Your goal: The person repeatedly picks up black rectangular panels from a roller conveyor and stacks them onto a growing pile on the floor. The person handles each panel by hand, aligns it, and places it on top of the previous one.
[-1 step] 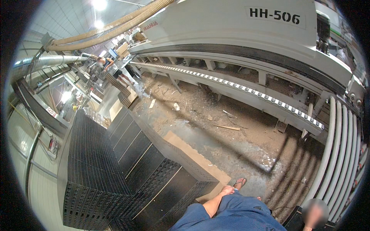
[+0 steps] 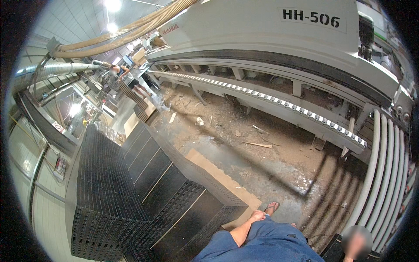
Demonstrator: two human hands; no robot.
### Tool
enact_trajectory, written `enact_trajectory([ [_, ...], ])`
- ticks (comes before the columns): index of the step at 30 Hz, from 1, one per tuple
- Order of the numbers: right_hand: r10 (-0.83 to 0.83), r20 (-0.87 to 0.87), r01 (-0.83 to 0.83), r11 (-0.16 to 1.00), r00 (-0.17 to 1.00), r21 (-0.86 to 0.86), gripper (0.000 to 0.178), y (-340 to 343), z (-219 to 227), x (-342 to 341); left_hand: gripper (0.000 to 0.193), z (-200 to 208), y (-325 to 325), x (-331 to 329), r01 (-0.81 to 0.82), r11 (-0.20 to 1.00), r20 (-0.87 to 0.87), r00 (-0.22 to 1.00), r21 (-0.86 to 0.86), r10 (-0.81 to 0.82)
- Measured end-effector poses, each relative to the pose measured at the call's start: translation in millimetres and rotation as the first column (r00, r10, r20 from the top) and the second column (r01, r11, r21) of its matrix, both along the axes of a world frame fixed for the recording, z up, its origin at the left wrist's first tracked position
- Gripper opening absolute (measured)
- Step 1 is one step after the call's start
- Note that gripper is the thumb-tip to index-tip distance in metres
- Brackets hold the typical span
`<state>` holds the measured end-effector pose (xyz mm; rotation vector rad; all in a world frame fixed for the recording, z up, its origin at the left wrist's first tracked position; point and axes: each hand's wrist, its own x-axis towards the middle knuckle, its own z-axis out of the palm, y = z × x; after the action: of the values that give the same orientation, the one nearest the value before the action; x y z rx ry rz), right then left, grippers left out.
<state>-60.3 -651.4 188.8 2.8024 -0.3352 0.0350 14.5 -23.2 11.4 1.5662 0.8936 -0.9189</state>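
Note:
My left hand (image 2: pixel 258 215) hangs at the edge of my blue shorts, over the upper leg. Its fingers are curled in, and whatever they may hold is hidden. A stack of black boards (image 2: pixel 166 187) in several piles stands close on its left. A brown sheet (image 2: pixel 244 195) lies under the stack near the hand. Far to the right, my right hand (image 2: pixel 358 242) is a blurred patch, so its fingers cannot be made out. It appears over a dark part (image 2: pixel 332 249) beside the lower ends of several grey pipes (image 2: pixel 371 174).
A long grey machine (image 2: pixel 262 35) with a toothed white strip (image 2: pixel 262 94) runs along the right. Wood scraps (image 2: pixel 257 144) and dust litter the floor between it and the stack. Ribbed hoses (image 2: pixel 126 35) hang overhead. Another person (image 2: pixel 121 71) stands at the far end.

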Motion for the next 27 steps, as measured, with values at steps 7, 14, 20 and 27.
enact_trajectory([
  [7,0.029,0.038,-0.026,0.997,0.999,-0.069,0.016,-13.6,-14.9,-6.4,0.026,-1.7,-0.7,2.4,-0.026,0.999,0.012,1.0,-0.018,0.026],
  [14,0.053,-0.012,-0.054,0.994,0.999,-0.1,0.02,-23.5,-29.4,-10.9,0.024,-6.9,-1.9,1.0,-0.071,0.997,0.001,0.997,-0.029,0.071],
  [20,-0.106,-0.195,0.098,0.994,0.975,-0.05,0.031,-15.9,-22.2,-8.5,0.024,-4.5,-3.7,7.4,-0.027,0.999,0.023,0.999,-0.03,0.028],
  [27,-0.19,-0.298,0.191,0.981,0.935,-0.027,0.035,-7.1,-4.8,-2.2,0.026,4.8,-4.6,10.6,0.009,1.0,0.005,1.0,-0.013,-0.009],
])
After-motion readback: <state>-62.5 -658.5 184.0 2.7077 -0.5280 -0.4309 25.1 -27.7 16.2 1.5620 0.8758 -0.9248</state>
